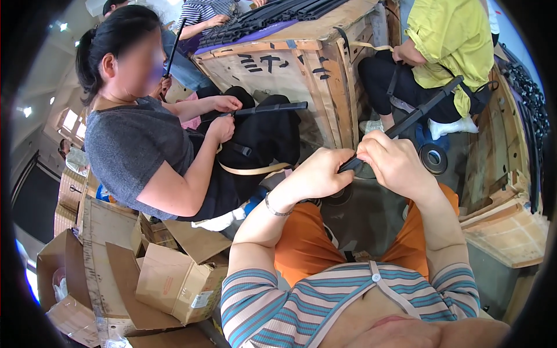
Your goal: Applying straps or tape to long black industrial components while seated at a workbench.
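A long black bar (426, 109) slants up and to the right in front of me, over the gap between my knees. My left hand (322, 173) is closed round its near end. Just to the right, my right hand (393, 162) grips the same bar, thumb and fingertips pinched close to my left hand. Whatever lies between the fingertips is too small to make out. Beyond my right hand, a roll of black tape (433, 158) rests near the floor.
At left, a seated person in a grey T-shirt (136, 148) holds another black bar (271, 108). A wooden crate (278, 75) bears stacked black bars (261, 24). Someone in a yellow top (449, 43) sits at far right beside a crate (505, 214). Cardboard boxes (174, 281) stand lower left.
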`<state>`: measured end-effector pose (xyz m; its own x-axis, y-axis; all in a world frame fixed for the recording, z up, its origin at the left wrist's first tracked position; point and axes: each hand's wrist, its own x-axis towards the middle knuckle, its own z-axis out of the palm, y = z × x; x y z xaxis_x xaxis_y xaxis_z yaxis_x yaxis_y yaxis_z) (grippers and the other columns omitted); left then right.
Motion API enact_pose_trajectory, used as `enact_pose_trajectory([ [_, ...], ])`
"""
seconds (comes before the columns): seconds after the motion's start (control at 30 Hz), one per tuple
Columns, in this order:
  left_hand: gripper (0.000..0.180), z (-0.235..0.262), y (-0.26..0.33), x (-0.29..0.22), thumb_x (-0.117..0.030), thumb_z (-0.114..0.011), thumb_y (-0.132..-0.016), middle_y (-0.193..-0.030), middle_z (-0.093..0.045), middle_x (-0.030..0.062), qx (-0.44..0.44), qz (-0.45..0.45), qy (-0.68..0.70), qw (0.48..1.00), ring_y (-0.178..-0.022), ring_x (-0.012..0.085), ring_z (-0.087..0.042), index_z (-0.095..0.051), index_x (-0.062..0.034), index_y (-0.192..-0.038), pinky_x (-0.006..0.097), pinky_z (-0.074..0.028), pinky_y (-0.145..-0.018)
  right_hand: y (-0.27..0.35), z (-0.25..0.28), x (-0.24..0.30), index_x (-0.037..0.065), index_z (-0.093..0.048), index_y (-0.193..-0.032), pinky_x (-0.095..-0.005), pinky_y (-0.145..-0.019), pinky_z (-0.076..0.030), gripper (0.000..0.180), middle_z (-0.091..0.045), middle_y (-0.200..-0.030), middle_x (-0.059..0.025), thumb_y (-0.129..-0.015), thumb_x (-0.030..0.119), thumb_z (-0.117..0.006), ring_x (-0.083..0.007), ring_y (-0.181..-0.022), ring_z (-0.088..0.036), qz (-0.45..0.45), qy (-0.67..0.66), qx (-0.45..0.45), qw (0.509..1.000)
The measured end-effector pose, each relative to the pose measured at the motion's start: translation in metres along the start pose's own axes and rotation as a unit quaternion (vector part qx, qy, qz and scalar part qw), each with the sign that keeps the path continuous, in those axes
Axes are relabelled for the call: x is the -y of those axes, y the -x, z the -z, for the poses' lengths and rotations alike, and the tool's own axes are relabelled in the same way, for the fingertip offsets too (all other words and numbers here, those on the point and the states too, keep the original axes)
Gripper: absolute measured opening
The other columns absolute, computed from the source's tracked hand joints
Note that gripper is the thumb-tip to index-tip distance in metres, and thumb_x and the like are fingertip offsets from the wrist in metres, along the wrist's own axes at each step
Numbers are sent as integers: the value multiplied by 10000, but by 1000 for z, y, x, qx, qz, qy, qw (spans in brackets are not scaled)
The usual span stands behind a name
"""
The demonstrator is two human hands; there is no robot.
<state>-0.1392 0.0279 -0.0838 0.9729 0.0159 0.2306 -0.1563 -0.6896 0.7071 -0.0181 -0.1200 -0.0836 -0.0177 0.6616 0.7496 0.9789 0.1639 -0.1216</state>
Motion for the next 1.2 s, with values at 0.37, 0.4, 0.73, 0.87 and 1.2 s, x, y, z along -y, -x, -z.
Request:
enact_pose_trajectory([
  [0.37, 141, 7, -2, -11, -58, -552, -673, -631, -535, 233, -15, 31, -94, 995, -621, 391, -556, -553, 34, -780, 399, -445, -558, -2, -4, -5, 21, -515, -816, -340, -530, -443, 74, -541, -787, -94, -792, 45, -581, -294, -606, -562, -102, -58, 41, 992],
  [0.4, 153, 10, -3, -12, -59, -554, -671, -633, -541, 227, 8, 63, -50, 997, -615, 386, -556, -565, 29, -796, 388, -446, -557, -2, 1, -9, 20, -543, -835, -328, -548, -451, 80, -554, -806, -95, -785, 51, -596, -282, -625, -574, -93, -88, 43, 991],
  [0.73, 134, 11, 7, -9, -73, -569, -691, -553, -503, 141, 23, 123, 64, 990, -488, 174, -513, -562, 26, -782, 311, -404, -490, 1, 2, 3, 39, -597, -825, -302, -525, -451, 104, -564, -812, -50, -733, 68, -635, -211, -598, -586, -28, -52, -14, 998],
  [0.87, 117, 3, 3, -7, -73, -554, -693, -561, -500, 168, -8, 90, 95, 991, -491, 211, -534, -550, 19, -765, 325, -413, -485, 3, -7, 1, 29, -554, -810, -308, -478, -455, 109, -549, -844, -60, -713, 4, -597, -232, -558, -583, -18, 13, -57, 998],
  [1.2, 140, -4, -5, 1, -59, -576, -680, -589, -513, 189, -57, 14, -157, 986, -495, 307, -499, -559, 8, -801, 316, -425, -497, -3, -12, -21, 48, -616, -801, -355, -529, -466, 79, -580, -714, -79, -795, 97, -554, -272, -624, -599, -90, -33, 24, 995],
])
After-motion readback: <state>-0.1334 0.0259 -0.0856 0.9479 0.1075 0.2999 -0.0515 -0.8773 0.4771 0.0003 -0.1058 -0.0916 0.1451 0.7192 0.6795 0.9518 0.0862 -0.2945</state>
